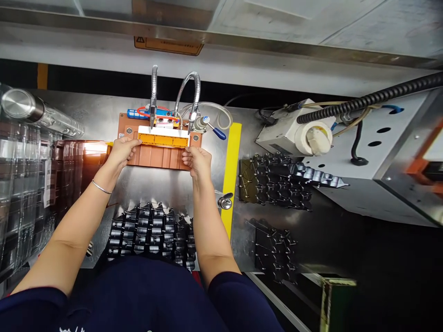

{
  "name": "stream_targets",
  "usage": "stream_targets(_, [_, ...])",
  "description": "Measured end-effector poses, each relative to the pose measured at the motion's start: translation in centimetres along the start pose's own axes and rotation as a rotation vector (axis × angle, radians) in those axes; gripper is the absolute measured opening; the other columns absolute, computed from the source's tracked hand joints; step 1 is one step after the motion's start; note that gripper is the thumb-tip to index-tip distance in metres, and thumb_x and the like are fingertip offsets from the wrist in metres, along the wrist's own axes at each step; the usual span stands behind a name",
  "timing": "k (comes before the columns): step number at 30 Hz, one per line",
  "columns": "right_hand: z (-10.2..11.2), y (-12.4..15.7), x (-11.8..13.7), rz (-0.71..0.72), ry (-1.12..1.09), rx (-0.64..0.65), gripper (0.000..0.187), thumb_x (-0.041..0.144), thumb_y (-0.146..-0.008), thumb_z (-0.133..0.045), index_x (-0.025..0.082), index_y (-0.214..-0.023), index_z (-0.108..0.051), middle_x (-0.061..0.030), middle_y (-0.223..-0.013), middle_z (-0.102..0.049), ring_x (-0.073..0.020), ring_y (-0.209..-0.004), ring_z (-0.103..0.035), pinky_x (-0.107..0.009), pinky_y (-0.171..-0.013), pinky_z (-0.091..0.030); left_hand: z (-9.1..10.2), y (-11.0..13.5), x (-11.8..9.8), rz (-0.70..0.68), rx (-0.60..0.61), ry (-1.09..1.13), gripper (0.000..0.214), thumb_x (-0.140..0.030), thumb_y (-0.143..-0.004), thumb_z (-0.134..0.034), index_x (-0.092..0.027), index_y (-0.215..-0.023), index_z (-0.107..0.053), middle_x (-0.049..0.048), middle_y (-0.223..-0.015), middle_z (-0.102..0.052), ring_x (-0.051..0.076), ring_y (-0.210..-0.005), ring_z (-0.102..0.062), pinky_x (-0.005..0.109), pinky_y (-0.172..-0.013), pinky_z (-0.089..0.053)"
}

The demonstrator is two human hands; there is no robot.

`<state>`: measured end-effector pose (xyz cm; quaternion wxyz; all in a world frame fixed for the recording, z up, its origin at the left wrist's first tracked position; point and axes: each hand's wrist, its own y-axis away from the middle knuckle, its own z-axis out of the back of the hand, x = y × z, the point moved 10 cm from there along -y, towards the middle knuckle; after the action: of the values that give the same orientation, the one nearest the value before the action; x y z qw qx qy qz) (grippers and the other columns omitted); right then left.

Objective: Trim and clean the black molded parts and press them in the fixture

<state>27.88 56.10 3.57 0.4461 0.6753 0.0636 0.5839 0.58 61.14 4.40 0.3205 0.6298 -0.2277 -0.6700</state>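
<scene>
An amber-orange flat strip with rows of small dark marks (163, 140) stretches level between my two hands. It lies against the white upper part of a brown fixture block (155, 157). My left hand (122, 152) pinches the strip's left end between thumb and fingers. At the opposite end, the thumb and curled fingers of my right hand (198, 160) close on the strip's right corner. Two bendable metal hoses (154, 90) arch down to nozzles just above the strip. A blue-handled toggle clamp (218, 133) sits at the fixture's right.
Black moulded parts (148, 230) stand in rows near my body, with more black parts (277, 180) to the right. Stacked clear trays (26, 184) line the left side. Yellow tape (231, 170) crosses the metal bench. A white machine unit (287, 131) stands right.
</scene>
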Motion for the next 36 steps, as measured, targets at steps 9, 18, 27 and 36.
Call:
stream_targets(9, [0.0, 0.6, -0.3, -0.126, 0.002, 0.064, 0.014, 0.013, -0.074, -0.064, 0.015, -0.061, -0.058, 0.0025, -0.045, -0.062, -0.0065, -0.035, -0.055, -0.012, -0.032, -0.044, -0.2, -0.2, 0.3, 0.101, 0.108, 0.021, 0.013, -0.011, -0.072, -0.069, -0.010, -0.066, -0.058, 0.0016, -0.053, -0.064, 0.008, -0.039, -0.056, 0.016, -0.038, -0.044])
stream_targets(18, [-0.3, 1.0, -0.7, -0.152, -0.036, 0.154, 0.012, 0.014, -0.079, -0.070, 0.013, -0.071, -0.062, 0.0011, -0.056, -0.069, -0.0079, -0.045, -0.063, -0.015, -0.043, -0.053, -0.2, -0.2, 0.6, 0.115, 0.230, 0.176, 0.003, -0.005, -0.078, -0.067, -0.007, -0.079, -0.065, 0.0073, -0.070, -0.071, 0.012, -0.068, -0.070, 0.022, -0.069, -0.059])
stream_targets(27, [1.9, 4.1, -0.3, 0.135, 0.094, 0.152, 0.015, 0.022, -0.079, -0.066, 0.017, -0.093, -0.064, -0.0054, -0.091, -0.074, -0.0157, -0.083, -0.071, -0.030, -0.078, -0.059, 2.1, 1.0, 0.4, -0.012, 0.039, 0.110, 0.006, -0.012, -0.085, -0.058, -0.010, -0.081, -0.061, 0.0053, -0.073, -0.069, 0.011, -0.058, -0.065, 0.023, -0.058, -0.055])
stream_targets(36, [17.3, 19.2, -17.7, 0.174, 0.554, -0.109, 0.057, 0.052, -0.056, -0.074, 0.015, -0.099, -0.065, -0.0134, -0.100, -0.071, -0.0321, -0.098, -0.065, -0.050, -0.090, -0.050, 4.4, 6.8, 5.2, -0.052, 0.046, 0.091, 0.005, -0.016, -0.080, -0.058, -0.013, -0.084, -0.058, 0.0031, -0.079, -0.067, 0.008, -0.055, -0.061, 0.020, -0.052, -0.050])
